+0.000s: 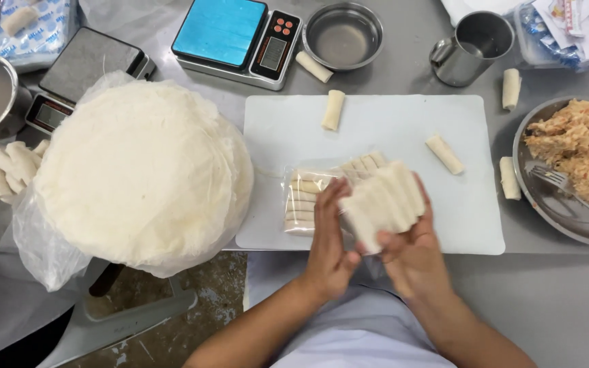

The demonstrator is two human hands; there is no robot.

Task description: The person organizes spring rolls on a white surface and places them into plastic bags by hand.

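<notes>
Both hands up close — my right hand (414, 249) cups a row of spring rolls (384, 203) from below, left hand (328, 238) pinches its near end. Row sits above the white cutting board (376, 123), beside the bagged rolls (305, 197). Risk: loose side-by-side rolls could fan apart and drop — grip only catches the edges.
</notes>
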